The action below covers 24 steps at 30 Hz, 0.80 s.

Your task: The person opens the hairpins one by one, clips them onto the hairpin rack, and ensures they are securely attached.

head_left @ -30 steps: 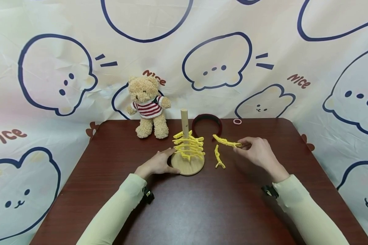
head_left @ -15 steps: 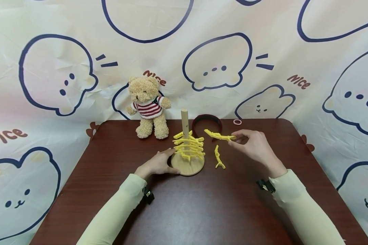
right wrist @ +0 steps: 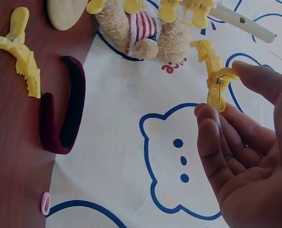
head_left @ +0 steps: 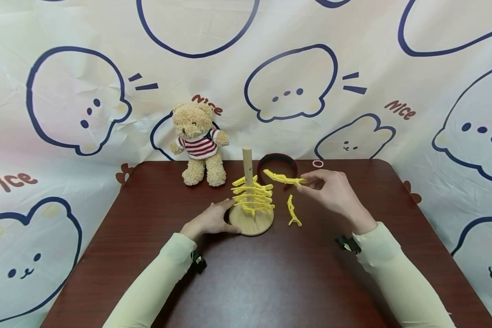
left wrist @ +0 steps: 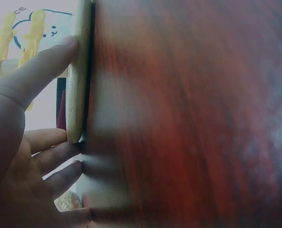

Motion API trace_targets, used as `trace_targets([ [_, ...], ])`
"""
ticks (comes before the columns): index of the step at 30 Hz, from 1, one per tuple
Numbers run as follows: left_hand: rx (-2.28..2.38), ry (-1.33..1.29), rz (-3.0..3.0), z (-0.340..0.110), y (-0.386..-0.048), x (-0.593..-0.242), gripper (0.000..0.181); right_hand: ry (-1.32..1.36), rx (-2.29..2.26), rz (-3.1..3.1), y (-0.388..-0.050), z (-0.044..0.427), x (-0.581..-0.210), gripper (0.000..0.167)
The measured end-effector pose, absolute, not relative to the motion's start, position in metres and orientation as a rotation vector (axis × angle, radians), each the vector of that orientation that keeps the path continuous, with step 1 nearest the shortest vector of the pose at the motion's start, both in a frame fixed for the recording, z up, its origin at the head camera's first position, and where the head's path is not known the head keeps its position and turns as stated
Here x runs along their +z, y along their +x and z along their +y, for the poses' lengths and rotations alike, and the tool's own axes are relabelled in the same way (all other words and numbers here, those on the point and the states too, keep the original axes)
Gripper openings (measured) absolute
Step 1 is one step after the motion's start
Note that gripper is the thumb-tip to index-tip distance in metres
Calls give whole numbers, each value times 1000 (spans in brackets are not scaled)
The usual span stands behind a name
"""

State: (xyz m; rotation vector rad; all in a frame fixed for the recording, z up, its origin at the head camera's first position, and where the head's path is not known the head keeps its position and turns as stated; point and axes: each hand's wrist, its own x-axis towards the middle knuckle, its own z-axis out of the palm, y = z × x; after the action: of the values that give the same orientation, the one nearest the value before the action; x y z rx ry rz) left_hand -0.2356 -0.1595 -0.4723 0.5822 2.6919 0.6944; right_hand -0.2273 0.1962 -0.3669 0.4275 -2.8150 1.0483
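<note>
In the head view, a wooden stand has a round base point(head_left: 252, 226) and an upright post point(head_left: 248, 160). Several yellow alligator hair clips point(head_left: 252, 197) sit around the lower post, jutting sideways. My left hand point(head_left: 210, 218) holds the base by its left rim, with the thumb point(left wrist: 50, 66) against the rim in the left wrist view. Right of the post, my right hand point(head_left: 332, 191) pinches another yellow hair clip point(head_left: 283, 177) by its handles, raised off the table and pointing toward the post. Thumb and fingers press the handles point(right wrist: 218, 90). One loose hair clip point(head_left: 292, 210) lies on the table.
Behind the stand lies a dark red headband point(head_left: 294, 166). A pink hair tie point(head_left: 317, 163) is near the back edge of the brown table point(head_left: 246, 282). At the back left stands a teddy bear point(head_left: 197, 146) in a striped shirt. A patterned cloth point(head_left: 213, 27) hangs behind.
My right hand has moved left with the hair clip, bringing its tip closer to the post and slightly higher. My left hand and the stand stay in place.
</note>
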Motion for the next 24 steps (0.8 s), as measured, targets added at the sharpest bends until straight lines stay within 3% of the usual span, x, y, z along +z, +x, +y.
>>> trace_targets([
  [24,682,597,2697,-160,-236,-472,100,627,960,-2761,-220,185,-351,24],
])
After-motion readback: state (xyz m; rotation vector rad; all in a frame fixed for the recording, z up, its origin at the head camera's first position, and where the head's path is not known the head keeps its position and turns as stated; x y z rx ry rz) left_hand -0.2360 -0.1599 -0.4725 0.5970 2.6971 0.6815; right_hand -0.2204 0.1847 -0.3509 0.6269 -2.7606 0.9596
